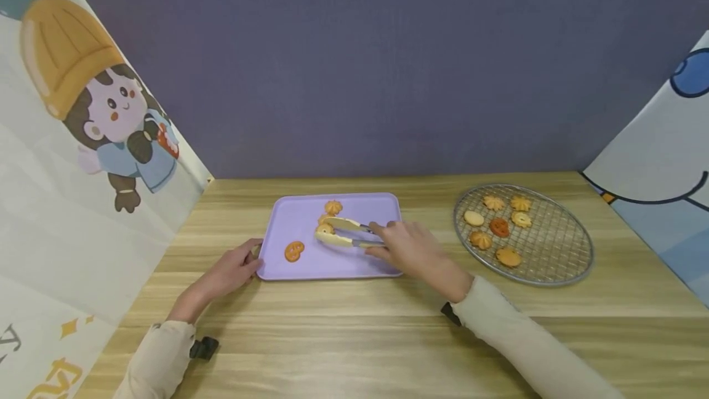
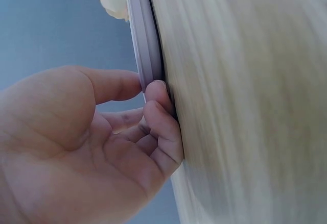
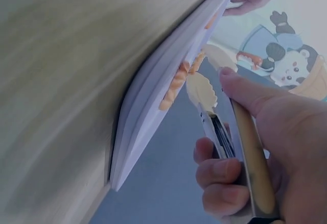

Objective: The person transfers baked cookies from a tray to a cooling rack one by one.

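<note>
A lilac tray (image 1: 360,266) lies on the table. My left hand (image 1: 235,271) pinches its left edge; in the left wrist view the thumb meets the rim and the curled fingers (image 2: 163,122) are at the underside. My right hand (image 1: 410,248) grips metal tongs (image 1: 354,241) with cream scalloped tips. Those tips are parted over the tray, one on each side of a round cookie (image 1: 324,228). Right behind it is another cookie, partly hidden by the tongs, then a flower-shaped cookie (image 1: 333,207). A brown pretzel-shaped cookie (image 1: 294,251) lies nearer the tray's left side.
To the right sits a round wire rack (image 1: 559,245) with several cookies, among them a dark orange one (image 1: 499,227) and a pale oval one (image 1: 473,218). A dark wall panel (image 1: 388,79) rises behind the wooden table (image 1: 310,337), and printed sheets flank both sides.
</note>
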Motion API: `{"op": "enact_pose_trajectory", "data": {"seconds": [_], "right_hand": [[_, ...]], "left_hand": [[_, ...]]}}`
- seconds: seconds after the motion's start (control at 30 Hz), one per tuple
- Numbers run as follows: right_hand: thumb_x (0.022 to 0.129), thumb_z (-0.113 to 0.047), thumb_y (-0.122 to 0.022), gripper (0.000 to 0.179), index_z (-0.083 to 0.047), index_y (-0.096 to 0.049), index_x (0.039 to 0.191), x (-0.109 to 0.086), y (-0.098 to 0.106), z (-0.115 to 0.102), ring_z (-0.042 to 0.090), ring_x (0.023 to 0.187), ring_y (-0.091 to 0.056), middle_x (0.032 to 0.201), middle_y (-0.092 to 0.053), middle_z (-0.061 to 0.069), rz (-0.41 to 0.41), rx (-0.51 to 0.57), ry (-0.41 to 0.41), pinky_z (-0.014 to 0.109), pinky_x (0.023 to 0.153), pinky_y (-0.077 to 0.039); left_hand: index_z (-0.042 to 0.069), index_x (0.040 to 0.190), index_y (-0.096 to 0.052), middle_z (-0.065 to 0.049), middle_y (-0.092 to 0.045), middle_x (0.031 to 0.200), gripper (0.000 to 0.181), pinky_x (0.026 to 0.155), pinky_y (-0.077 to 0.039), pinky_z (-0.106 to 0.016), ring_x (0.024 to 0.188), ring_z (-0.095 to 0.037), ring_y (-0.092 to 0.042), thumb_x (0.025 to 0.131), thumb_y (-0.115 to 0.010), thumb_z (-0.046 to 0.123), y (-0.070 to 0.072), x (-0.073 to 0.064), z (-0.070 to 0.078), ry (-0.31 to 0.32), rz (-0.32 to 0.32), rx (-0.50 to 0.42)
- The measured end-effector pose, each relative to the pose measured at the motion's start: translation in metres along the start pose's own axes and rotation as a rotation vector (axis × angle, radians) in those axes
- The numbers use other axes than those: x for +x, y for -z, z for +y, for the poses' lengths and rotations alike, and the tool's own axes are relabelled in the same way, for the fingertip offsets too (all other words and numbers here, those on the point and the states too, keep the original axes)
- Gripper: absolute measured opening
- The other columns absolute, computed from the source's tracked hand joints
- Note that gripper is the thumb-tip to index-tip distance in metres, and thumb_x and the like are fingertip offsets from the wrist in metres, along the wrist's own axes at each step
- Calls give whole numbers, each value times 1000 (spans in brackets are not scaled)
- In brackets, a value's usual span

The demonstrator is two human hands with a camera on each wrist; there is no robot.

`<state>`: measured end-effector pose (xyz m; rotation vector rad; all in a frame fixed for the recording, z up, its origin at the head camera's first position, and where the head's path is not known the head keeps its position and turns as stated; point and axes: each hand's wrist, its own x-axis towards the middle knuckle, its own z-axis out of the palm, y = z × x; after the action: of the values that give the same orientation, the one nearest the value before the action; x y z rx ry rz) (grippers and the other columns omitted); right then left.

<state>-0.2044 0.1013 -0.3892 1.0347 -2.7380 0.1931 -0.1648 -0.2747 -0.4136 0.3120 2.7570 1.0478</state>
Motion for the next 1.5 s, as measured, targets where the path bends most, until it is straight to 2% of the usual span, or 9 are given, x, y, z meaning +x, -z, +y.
{"op": "enact_pose_trajectory", "data": {"seconds": [0.2,0.4,0.57,0.77,0.97,1.03,1.13,1.3,1.5], "right_hand": [[91,-48,-68,53,-10,-66,128,-13,6,8,6,42,-38,67,-61,3,75,-32,31,21,37,-31],[91,-49,-68,54,-11,-64,129,-30,11,18,8,42,-38,70,-63,7,138,-85,33,22,37,-30],[91,-49,-68,54,-11,-66,129,-44,17,23,4,39,-32,72,-66,8,197,-122,75,19,35,-25],[88,-50,-70,55,-14,-66,130,-61,21,25,5,40,-38,76,-67,5,267,-156,119,18,35,-24],[93,-56,-60,56,-14,-66,130,-79,26,31,7,41,-43,77,-67,5,320,-146,128,17,36,-27],[96,-58,-55,57,-13,-67,129,-85,27,34,5,41,-41,76,-66,4,340,-148,132,17,36,-25],[96,-57,-55,55,-14,-67,128,-96,31,38,3,41,-37,74,-64,2,359,-150,127,16,36,-23],[91,-53,-64,55,-14,-66,129,-116,38,48,3,41,-37,77,-68,6,376,-153,95,17,36,-25],[96,-59,-54,58,-13,-66,130,-139,47,60,4,40,-39,80,-70,12,409,-159,57,18,36,-26]], "left_hand": [[-9,143,-41,-5,-54,74,47,53,-43,-25,60,-14,-50,100,-54,5,2,0,0,-8,4,-4],[-8,142,-42,-4,-54,73,46,53,-43,-25,59,-13,-50,100,-54,6,1,0,0,-8,1,1],[-7,142,-44,-5,-56,74,46,53,-43,-25,60,-14,-51,100,-55,7,1,-2,-1,-6,5,-20],[-7,142,-44,-5,-58,75,45,54,-46,-25,61,-15,-54,100,-55,6,1,-2,-4,-2,1,-39],[-13,138,-45,-8,-60,73,42,54,-50,-27,60,-17,-58,99,-54,1,3,1,-5,-28,2,-109],[-15,135,-46,-9,-62,72,41,53,-51,-28,60,-18,-59,98,-55,-1,4,0,-4,-27,7,-134],[-16,132,-48,-10,-64,71,38,54,-53,-28,60,-18,-60,98,-56,-2,7,0,-4,-17,0,-155],[-18,128,-49,-12,-65,71,35,55,-55,-30,61,-18,-62,98,-56,0,10,0,-4,-9,-46,-183],[-15,108,-55,-12,-66,75,19,58,-56,-31,64,-18,-64,100,-52,2,15,0,-3,32,-117,-254]]}}
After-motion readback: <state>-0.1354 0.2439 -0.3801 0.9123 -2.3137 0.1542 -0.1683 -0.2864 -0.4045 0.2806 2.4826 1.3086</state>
